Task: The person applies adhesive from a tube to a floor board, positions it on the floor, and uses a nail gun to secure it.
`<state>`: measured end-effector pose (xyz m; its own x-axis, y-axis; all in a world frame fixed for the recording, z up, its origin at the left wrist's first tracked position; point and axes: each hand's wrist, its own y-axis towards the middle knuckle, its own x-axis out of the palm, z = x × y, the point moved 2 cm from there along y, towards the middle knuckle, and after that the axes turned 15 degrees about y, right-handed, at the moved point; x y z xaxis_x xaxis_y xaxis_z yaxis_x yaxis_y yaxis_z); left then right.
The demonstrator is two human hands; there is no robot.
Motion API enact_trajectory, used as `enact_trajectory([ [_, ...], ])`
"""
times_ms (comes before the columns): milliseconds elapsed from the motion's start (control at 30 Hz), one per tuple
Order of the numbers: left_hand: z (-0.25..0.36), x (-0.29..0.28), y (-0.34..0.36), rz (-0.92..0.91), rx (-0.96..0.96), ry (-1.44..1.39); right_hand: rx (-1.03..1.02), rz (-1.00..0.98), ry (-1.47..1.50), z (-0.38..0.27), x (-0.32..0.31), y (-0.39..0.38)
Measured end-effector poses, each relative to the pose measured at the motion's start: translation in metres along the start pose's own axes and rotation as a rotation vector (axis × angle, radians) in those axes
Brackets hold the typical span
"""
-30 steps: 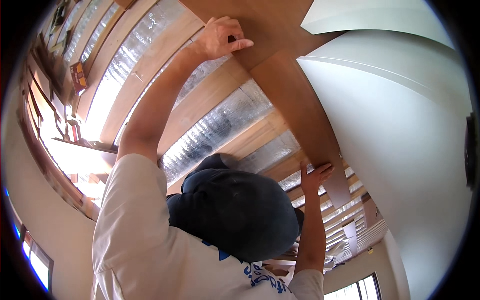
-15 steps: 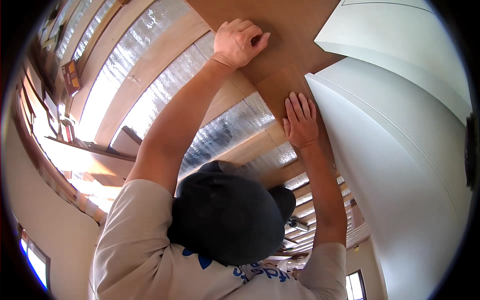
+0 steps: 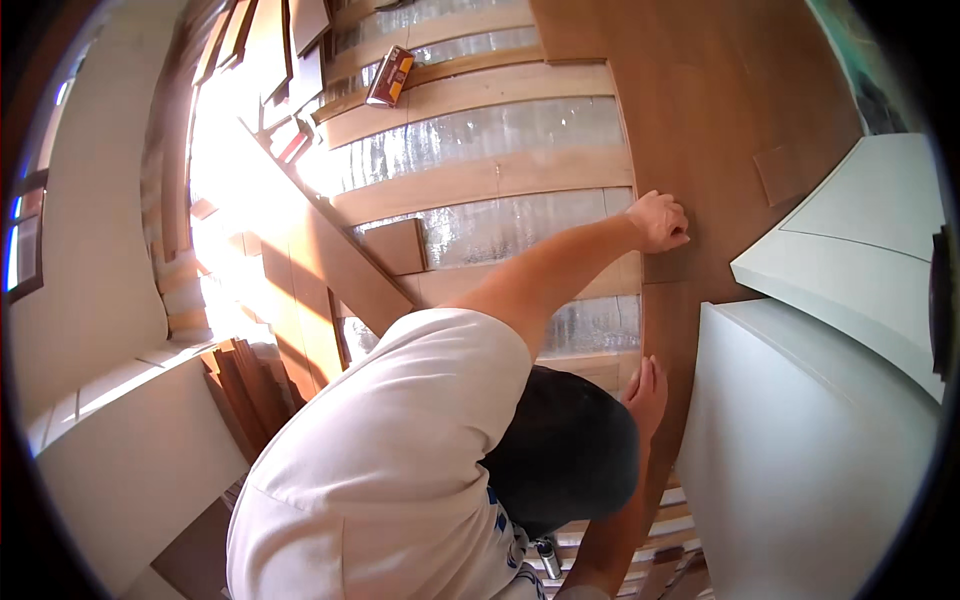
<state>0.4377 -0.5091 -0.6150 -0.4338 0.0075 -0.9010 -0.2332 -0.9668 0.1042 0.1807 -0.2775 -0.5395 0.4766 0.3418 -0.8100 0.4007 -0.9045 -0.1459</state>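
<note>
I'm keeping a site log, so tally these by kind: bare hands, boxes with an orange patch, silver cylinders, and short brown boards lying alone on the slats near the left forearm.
Bare hands: 2 (left hand, right hand)
Orange-patched box: 1
Silver cylinder: 1
Short brown board: 1
Total: 5

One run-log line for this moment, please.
Left hand: loosely curled, over smooth brown wooden boards | Right hand: open, at boards' edge | Nearby: white box-shaped unit, silver foil strips between pale wooden battens
</note>
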Motion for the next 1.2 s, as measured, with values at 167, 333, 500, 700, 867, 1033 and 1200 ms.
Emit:
enact_trajectory([
  [167,-0.036,-0.035,-0.107,-0.280,0.031,-0.051,0.356,0.269,0.153,0.026,-0.002,-0.194],
  [333,-0.046,-0.076,-0.206,-0.307,0.046,0.298,1.074,0.621,0.145,0.050,0.042,-0.444],
  [500,-0.059,-0.025,-0.265,-0.140,-0.046,0.616,1.658,0.465,0.007,0.063,0.064,-0.543],
  [700,-0.031,-0.020,-0.281,-0.257,0.035,0.595,1.974,1.030,0.476,0.033,0.112,-0.569],
  [867,-0.014,-0.040,-0.278,-0.371,0.073,0.563,2.110,1.395,0.502,0.049,0.107,-0.585],
  [1033,0.014,-0.059,-0.276,-0.513,0.100,0.527,2.083,1.594,0.603,0.071,0.100,-0.597],
  [1200,0.041,-0.081,-0.299,-0.674,0.047,0.485,2.161,1.360,0.595,0.095,0.080,-0.603],
])
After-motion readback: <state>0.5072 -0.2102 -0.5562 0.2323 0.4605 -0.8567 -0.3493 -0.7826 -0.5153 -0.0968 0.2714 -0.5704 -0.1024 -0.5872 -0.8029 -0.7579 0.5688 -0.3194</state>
